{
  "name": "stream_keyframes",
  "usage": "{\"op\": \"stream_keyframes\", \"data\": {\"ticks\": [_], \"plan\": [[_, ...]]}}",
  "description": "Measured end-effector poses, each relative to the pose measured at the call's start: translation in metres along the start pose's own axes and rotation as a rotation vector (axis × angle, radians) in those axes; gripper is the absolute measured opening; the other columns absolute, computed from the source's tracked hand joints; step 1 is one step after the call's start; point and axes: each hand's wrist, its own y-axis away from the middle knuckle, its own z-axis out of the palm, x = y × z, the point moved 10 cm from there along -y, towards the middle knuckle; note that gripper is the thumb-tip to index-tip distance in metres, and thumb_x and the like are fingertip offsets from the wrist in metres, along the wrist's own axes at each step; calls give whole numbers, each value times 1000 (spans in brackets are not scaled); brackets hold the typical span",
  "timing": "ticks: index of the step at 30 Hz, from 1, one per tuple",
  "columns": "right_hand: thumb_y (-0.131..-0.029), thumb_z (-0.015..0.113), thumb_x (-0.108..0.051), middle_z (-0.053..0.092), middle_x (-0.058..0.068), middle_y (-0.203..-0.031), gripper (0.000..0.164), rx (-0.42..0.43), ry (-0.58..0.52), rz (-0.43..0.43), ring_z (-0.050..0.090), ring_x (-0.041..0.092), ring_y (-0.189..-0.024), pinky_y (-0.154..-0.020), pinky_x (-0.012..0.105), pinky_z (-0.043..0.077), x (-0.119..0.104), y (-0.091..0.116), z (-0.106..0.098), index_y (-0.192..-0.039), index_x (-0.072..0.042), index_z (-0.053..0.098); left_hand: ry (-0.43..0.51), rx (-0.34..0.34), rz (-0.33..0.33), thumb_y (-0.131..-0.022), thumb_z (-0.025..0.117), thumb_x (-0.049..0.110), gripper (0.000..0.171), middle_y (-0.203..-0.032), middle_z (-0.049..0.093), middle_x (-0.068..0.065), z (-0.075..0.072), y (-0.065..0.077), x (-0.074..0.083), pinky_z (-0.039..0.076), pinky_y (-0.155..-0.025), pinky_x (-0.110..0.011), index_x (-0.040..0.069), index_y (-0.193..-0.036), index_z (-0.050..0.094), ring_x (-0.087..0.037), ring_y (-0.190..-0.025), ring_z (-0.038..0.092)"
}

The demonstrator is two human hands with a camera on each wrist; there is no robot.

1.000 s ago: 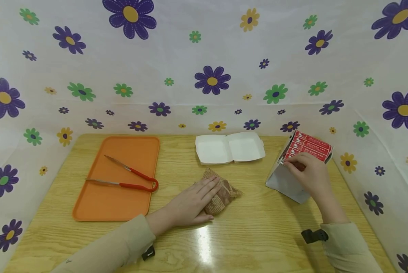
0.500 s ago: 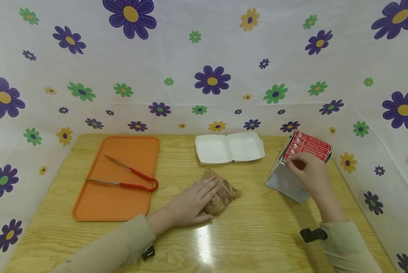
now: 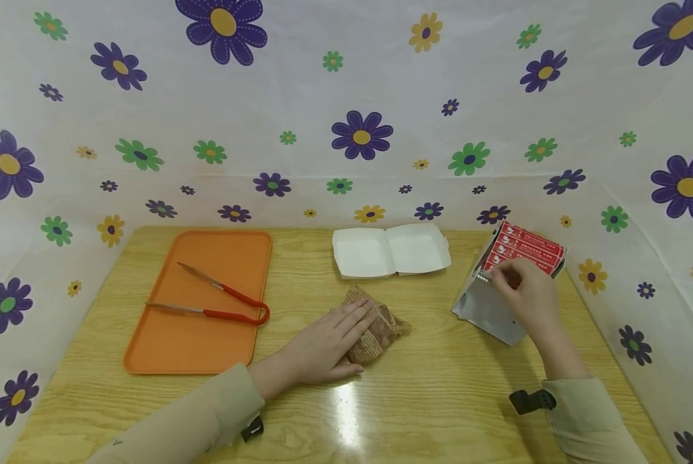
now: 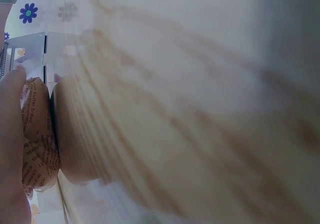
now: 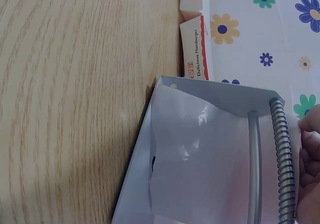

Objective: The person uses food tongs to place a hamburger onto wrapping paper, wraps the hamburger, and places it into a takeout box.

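On the wrapped bundle (image 3: 382, 330), left hand (image 3: 328, 345) flat, straight-fingered, with right hand (image 3: 531, 295) curled, white sheet (image 5: 200, 154) pinched.

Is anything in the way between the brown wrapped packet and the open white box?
Nothing visible stands between them: only a bit of bare wooden tabletop separates the paper-wrapped packet from the open hamburger box behind it. The left hand does rest on the packet, though.

Wood-grain table (image 3: 427, 406) beneath orange tray (image 3: 207, 354), wrapped bundle (image 3: 386, 325), white box (image 3: 418, 249), grey dispenser (image 3: 488, 312)
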Motion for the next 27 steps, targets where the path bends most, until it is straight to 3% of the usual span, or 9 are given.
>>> {"op": "stream_keyframes", "data": {"ticks": [8,13,22,27], "plan": [[-93,80,-5,76,16,-92,6,18,-20,-116,54,3,-74,-63,7,38,-10,0,-3,-98,-2,79,-6,4,5,-102,59,62,96,-175,26,-21,-1,0,1,33,-132,-45,0,-167,27,-36,-164,26],[-88,86,-7,75,13,-92,9,-5,-51,-101,48,-8,-74,-63,4,38,-9,0,-1,-96,-4,80,-6,4,2,-101,59,62,96,-175,27,-21,-1,0,1,32,-132,-45,0,-167,27,-36,-163,27],[-92,83,-13,74,16,-95,15,-86,-8,-12,61,20,-78,-62,16,44,-8,-4,3,-101,-1,81,6,-12,-5,-102,58,62,95,-175,25,-20,1,0,0,32,-132,-45,1,-168,26,-35,-164,25],[-92,83,-13,74,18,-96,18,-107,4,0,62,24,-80,-62,20,45,-7,-5,5,-103,0,81,9,-13,-6,-102,59,62,96,-175,25,-20,0,0,0,32,-132,-45,1,-167,26,-35,-164,24]]}}
